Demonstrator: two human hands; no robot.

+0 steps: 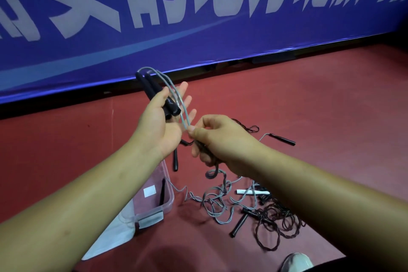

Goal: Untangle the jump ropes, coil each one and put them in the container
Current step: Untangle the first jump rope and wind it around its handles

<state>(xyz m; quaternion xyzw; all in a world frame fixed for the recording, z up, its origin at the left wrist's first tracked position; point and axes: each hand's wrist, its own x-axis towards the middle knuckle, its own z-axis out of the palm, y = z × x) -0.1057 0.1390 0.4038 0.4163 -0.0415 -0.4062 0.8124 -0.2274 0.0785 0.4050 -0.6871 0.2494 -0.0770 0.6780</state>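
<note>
Left hand (157,117) up above the clear plastic container (154,203), thumb pinning two black handles (159,97) against the palm, fingers spread. The grey jump rope (174,95) arcs off those handles down to the right hand (217,141), which pinches it between thumb and forefinger, just beside the left palm. The rest trails into the tangled rope pile (254,210) on the red floor (309,99), right of the container.

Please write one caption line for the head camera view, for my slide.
Left hand holds two black handles while right hand pinches their grey rope above tangled ropes.
</note>
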